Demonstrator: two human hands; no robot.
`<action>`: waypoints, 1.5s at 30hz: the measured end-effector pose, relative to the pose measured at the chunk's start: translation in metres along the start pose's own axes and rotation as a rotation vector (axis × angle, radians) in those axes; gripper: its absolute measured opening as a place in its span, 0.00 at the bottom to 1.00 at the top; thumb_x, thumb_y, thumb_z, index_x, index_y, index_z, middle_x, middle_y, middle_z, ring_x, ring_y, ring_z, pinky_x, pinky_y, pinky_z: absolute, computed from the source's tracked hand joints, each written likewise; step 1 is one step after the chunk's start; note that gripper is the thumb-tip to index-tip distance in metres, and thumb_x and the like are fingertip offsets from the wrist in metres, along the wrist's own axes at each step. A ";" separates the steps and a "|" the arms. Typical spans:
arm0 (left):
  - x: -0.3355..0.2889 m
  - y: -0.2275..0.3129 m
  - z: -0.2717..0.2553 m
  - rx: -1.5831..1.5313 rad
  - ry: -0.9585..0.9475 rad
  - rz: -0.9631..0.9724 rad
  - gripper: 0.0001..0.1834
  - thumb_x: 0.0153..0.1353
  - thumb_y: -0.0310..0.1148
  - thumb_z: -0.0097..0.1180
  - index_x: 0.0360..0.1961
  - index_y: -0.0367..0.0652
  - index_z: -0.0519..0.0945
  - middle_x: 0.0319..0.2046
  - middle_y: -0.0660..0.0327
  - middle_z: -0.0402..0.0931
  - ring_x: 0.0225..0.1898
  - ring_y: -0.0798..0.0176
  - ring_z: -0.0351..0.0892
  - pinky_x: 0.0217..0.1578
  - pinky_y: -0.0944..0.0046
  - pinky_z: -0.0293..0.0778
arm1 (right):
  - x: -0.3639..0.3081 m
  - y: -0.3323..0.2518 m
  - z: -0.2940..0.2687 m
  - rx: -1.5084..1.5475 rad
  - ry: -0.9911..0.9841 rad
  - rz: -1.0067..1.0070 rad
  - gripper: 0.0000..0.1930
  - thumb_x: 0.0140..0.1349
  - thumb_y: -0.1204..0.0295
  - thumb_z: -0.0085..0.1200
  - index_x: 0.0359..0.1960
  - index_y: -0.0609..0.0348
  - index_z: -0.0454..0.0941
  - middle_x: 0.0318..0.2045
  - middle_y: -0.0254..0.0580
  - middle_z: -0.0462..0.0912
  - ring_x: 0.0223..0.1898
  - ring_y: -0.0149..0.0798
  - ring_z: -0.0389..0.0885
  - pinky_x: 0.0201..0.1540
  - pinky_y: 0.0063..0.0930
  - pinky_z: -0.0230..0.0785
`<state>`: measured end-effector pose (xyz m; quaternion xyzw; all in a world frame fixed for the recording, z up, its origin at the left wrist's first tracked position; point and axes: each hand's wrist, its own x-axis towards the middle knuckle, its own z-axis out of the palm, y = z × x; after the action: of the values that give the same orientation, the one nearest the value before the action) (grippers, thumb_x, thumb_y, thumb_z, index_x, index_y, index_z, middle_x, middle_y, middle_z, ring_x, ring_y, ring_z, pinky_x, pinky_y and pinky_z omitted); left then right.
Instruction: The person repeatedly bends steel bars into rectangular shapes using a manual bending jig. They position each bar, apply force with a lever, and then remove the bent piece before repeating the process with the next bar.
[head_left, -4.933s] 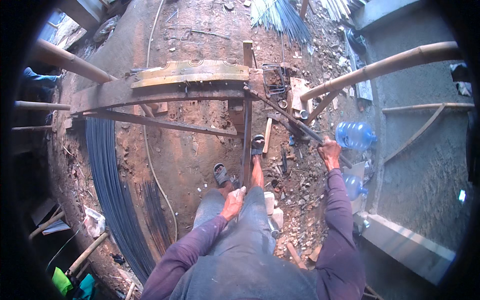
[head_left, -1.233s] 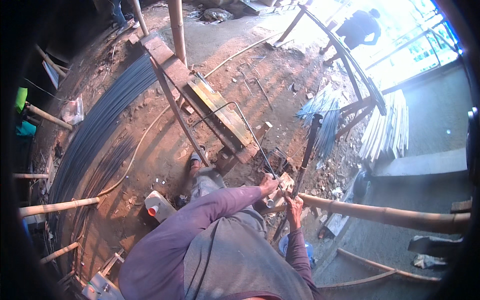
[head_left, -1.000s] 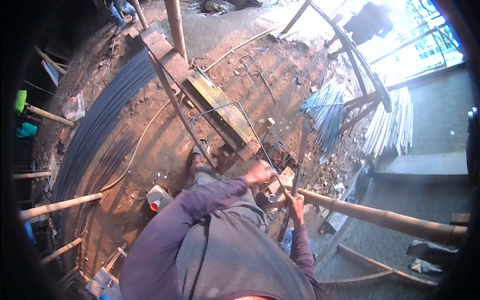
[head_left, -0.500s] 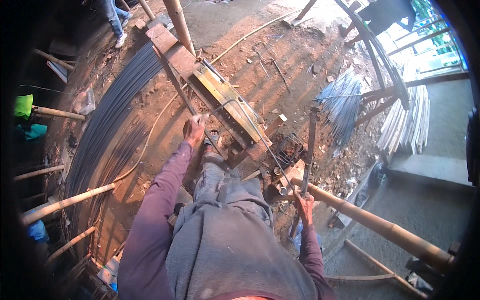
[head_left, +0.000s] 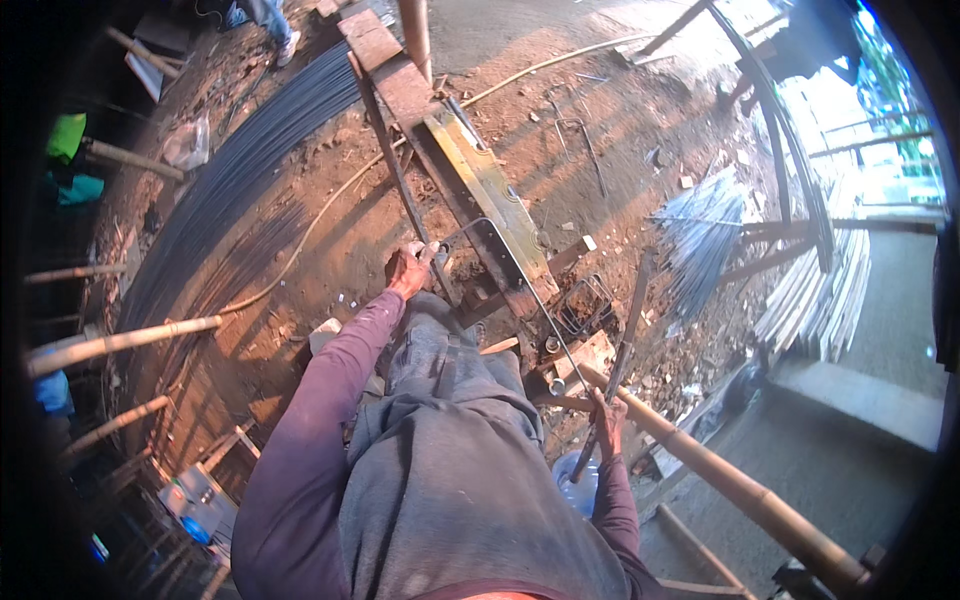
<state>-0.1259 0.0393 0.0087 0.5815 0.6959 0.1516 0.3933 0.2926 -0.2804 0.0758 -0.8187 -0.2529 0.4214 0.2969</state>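
A bent steel rod [head_left: 546,315] slants across a timber bench [head_left: 400,90], the right hand [head_left: 608,420] closed around its lower end beside a dark bar [head_left: 632,320]. Well apart, the left hand [head_left: 409,270] meets the rod's hooked end, its grip unclear. Bundled rods [head_left: 250,150] line the dirt ground [head_left: 340,235].

The tabletop [head_left: 394,86] is rough wood; the bent rod [head_left: 547,316] across it, dark metal. Left of the tabletop lie matt metal bars [head_left: 240,170], right a smooth bamboo pole [head_left: 735,474].
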 end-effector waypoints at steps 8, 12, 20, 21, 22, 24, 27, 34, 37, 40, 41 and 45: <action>0.025 -0.025 0.011 -0.090 -0.128 -0.108 0.29 0.66 0.55 0.53 0.44 0.37 0.85 0.39 0.44 0.85 0.44 0.45 0.85 0.46 0.52 0.76 | 0.012 -0.009 0.010 -0.104 -0.016 0.034 0.17 0.66 0.58 0.61 0.27 0.58 0.78 0.14 0.25 0.68 0.15 0.24 0.67 0.17 0.25 0.57; 0.037 -0.027 0.012 -0.125 -0.172 -0.081 0.26 0.66 0.51 0.54 0.44 0.35 0.85 0.38 0.43 0.84 0.44 0.47 0.85 0.46 0.51 0.75 | 0.027 0.016 0.010 -0.230 0.002 0.026 0.19 0.66 0.58 0.62 0.24 0.58 0.75 0.14 0.23 0.65 0.16 0.23 0.64 0.18 0.26 0.54; 0.083 -0.003 0.054 -0.192 -0.196 0.047 0.22 0.66 0.45 0.60 0.40 0.31 0.83 0.37 0.41 0.83 0.43 0.47 0.84 0.46 0.52 0.75 | 0.037 0.031 0.009 -0.355 -0.014 0.052 0.27 0.67 0.50 0.56 0.17 0.59 0.77 0.08 0.33 0.71 0.11 0.28 0.70 0.16 0.28 0.59; 0.085 0.002 0.058 -0.202 -0.104 0.097 0.20 0.61 0.48 0.64 0.36 0.38 0.83 0.31 0.47 0.82 0.35 0.50 0.83 0.37 0.52 0.76 | 0.036 0.030 0.011 -0.352 0.006 0.052 0.28 0.66 0.50 0.56 0.16 0.59 0.78 0.07 0.34 0.71 0.11 0.29 0.71 0.17 0.29 0.60; 0.086 0.007 0.061 -0.238 -0.091 0.069 0.18 0.60 0.45 0.66 0.37 0.38 0.82 0.31 0.49 0.81 0.35 0.52 0.82 0.37 0.54 0.76 | 0.037 0.029 0.012 -0.345 0.028 0.066 0.27 0.66 0.50 0.57 0.17 0.60 0.79 0.08 0.33 0.71 0.12 0.28 0.71 0.18 0.28 0.60; 0.085 0.016 0.064 -0.301 -0.106 -0.006 0.15 0.59 0.40 0.69 0.38 0.39 0.81 0.30 0.55 0.79 0.35 0.57 0.79 0.37 0.56 0.76 | 0.039 0.032 0.014 -0.227 0.024 0.068 0.21 0.65 0.57 0.63 0.23 0.64 0.80 0.12 0.27 0.68 0.15 0.26 0.67 0.18 0.29 0.59; 0.081 0.029 0.065 -0.223 -0.041 -0.006 0.15 0.58 0.39 0.69 0.41 0.42 0.82 0.33 0.57 0.81 0.37 0.59 0.82 0.38 0.56 0.77 | 0.045 0.049 0.018 -0.140 0.005 0.014 0.19 0.65 0.57 0.62 0.27 0.63 0.83 0.14 0.31 0.72 0.16 0.27 0.70 0.19 0.29 0.62; 0.075 0.046 0.065 -0.138 -0.132 0.062 0.15 0.64 0.37 0.62 0.51 0.48 0.86 0.49 0.54 0.85 0.50 0.53 0.84 0.51 0.61 0.77 | 0.056 0.101 0.018 -0.306 0.084 -0.188 0.12 0.67 0.62 0.57 0.38 0.56 0.86 0.19 0.42 0.77 0.24 0.40 0.79 0.30 0.36 0.70; 0.076 0.043 0.066 -0.107 -0.093 0.145 0.16 0.64 0.39 0.62 0.51 0.47 0.86 0.50 0.53 0.84 0.51 0.53 0.84 0.53 0.60 0.76 | 0.046 0.088 0.000 -0.447 0.169 -0.169 0.15 0.62 0.62 0.63 0.30 0.65 0.80 0.20 0.43 0.76 0.24 0.41 0.76 0.30 0.37 0.68; 0.076 0.041 0.070 -0.154 -0.073 0.134 0.17 0.64 0.41 0.63 0.51 0.45 0.86 0.50 0.52 0.84 0.51 0.53 0.84 0.53 0.60 0.76 | 0.033 0.050 -0.029 -0.613 0.237 -0.345 0.11 0.55 0.73 0.69 0.33 0.64 0.79 0.30 0.50 0.82 0.32 0.50 0.83 0.34 0.41 0.71; 0.075 0.040 0.072 -0.190 -0.065 0.144 0.17 0.64 0.40 0.64 0.51 0.44 0.86 0.50 0.53 0.84 0.51 0.54 0.84 0.53 0.60 0.76 | 0.031 0.035 -0.034 -0.586 0.267 -0.441 0.11 0.55 0.72 0.69 0.34 0.63 0.79 0.31 0.49 0.82 0.33 0.50 0.83 0.34 0.41 0.71; 0.074 0.039 0.080 -0.230 -0.050 0.029 0.16 0.63 0.38 0.65 0.50 0.45 0.86 0.50 0.53 0.84 0.51 0.55 0.84 0.53 0.62 0.76 | 0.042 -0.024 -0.060 -0.303 0.100 -0.213 0.06 0.59 0.73 0.62 0.33 0.63 0.80 0.23 0.35 0.80 0.25 0.31 0.75 0.29 0.31 0.68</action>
<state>-0.0422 0.0997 -0.0442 0.5461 0.6555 0.2213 0.4724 0.3606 -0.2521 0.0985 -0.8425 -0.3838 0.3036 0.2252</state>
